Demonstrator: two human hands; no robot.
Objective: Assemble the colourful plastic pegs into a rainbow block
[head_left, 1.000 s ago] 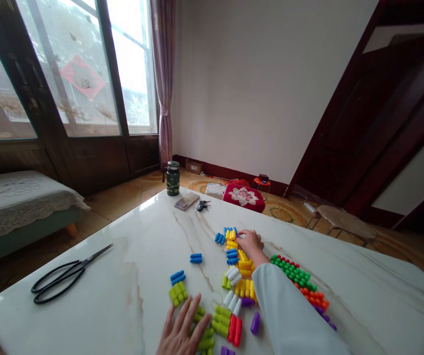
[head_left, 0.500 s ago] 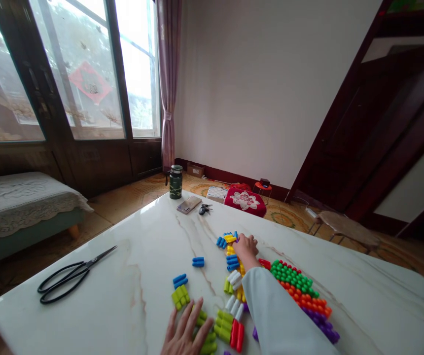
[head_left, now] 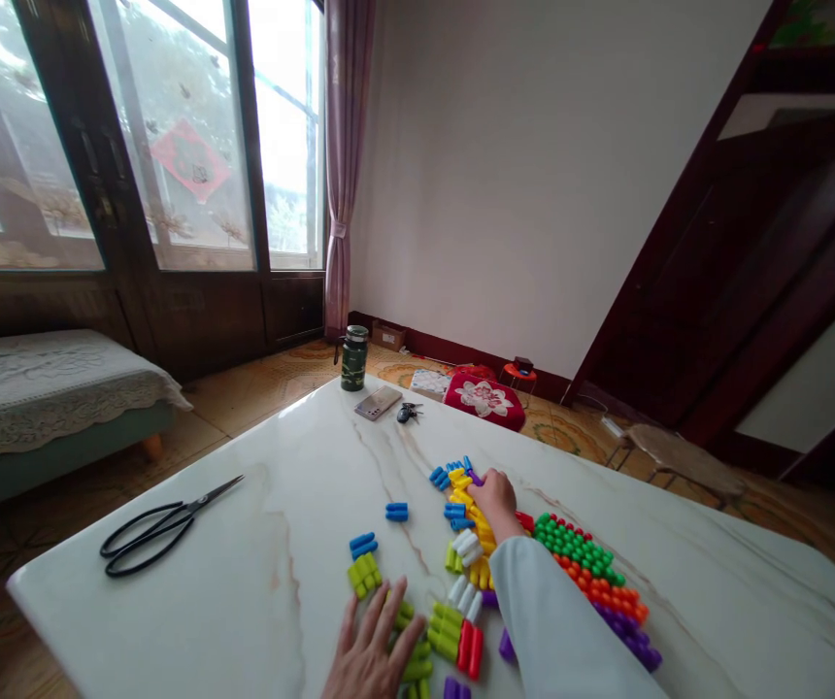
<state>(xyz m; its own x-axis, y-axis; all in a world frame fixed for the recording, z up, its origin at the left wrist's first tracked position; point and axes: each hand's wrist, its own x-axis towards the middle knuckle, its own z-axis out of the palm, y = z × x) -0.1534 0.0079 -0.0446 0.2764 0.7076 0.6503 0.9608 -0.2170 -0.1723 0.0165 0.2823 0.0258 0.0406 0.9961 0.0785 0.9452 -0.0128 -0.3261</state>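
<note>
the right hand [head_left: 494, 497] curls over the far end of the loose coloured blocks [head_left: 461, 544], fingertips hidden among yellow and blue pieces; whether it pinches one i cannot tell. its white sleeve [head_left: 563, 631] covers part of the pile. the left hand [head_left: 374, 650], cut off by the lower edge, lies flat and spread on green blocks. since a second ago the right hand has drawn slightly nearer. the joined block mat [head_left: 592, 573] sits right; the counter [head_left: 257, 582] lies bare leftward up to the scissors [head_left: 162, 524].
</note>
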